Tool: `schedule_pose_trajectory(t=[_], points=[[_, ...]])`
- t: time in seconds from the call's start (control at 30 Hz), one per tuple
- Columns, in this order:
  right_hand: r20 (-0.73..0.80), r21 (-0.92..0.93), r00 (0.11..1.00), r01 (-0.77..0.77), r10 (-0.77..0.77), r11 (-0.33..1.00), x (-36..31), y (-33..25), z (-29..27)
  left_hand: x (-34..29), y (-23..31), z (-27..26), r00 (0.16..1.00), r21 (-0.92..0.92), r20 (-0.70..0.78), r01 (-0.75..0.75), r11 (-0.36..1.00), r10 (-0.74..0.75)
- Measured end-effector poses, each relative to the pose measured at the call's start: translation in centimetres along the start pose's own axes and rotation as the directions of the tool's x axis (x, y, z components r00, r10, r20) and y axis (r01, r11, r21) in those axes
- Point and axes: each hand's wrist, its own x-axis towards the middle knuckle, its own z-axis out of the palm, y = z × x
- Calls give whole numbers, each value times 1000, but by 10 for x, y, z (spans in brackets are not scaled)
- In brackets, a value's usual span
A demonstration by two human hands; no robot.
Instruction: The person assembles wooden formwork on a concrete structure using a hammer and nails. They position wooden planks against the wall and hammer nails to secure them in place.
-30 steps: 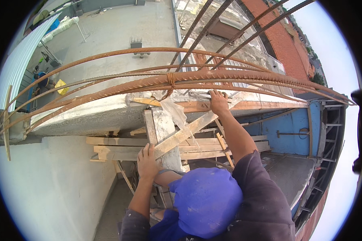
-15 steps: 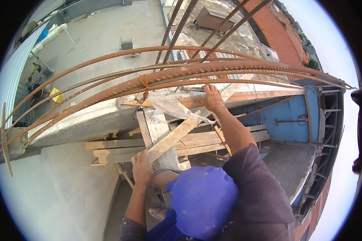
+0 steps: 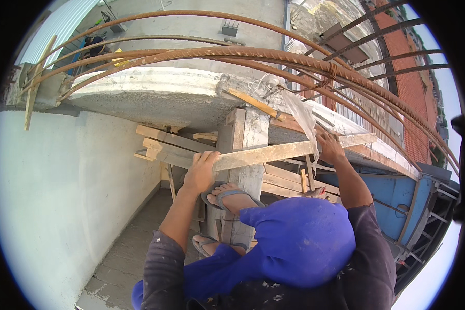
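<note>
My left hand [image 3: 201,173] is closed around the left end of a long, pale wooden plank [image 3: 274,155]. The plank slants slightly up to the right, across a narrow concrete beam. My right hand [image 3: 331,148] has its fingers curled over the same plank, where it meets an orange-brown formwork board [image 3: 289,123]. Beside that hand, a strip of clear plastic sheet [image 3: 300,111] hangs over the plank. Both my feet, in grey sandals [image 3: 232,196], stand by the beam, and blue cloth [image 3: 305,243] covers my bent leg.
Rusty rebar rods [image 3: 201,53] arch across the far side, tied with wire at the right. Stacked timber boards [image 3: 165,144] lie below the beam. A pale wall [image 3: 51,191] drops away at left; blue panels [image 3: 367,194] stand lower right. Another person [image 3: 94,46] is far left.
The plank has swung from a steep slant to nearly level, with both hands still on it. My right hand is further right and lower in view. The whole view has shifted and turned.
</note>
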Motion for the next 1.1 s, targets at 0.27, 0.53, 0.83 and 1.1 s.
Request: schedule_pose_trajectory(t=[0.27,0.53,0.83,1.1], points=[[-21,93,990,141,-139,986,-16,-17,5,-12,-36,-25,993,-89,-85,75,993,-83],[53,213,994,79,-93,974,-10,-17,11,-3,-37,-34,994,-137,-96,35,990,-49],[176,284,974,88,-142,955,10,2,3,2,-63,-19,980,-433,-116,94,896,-159],[314,419,943,-32,-111,907,19,26,-15,0,-65,-21,975,-607,-13,168,776,-221]])
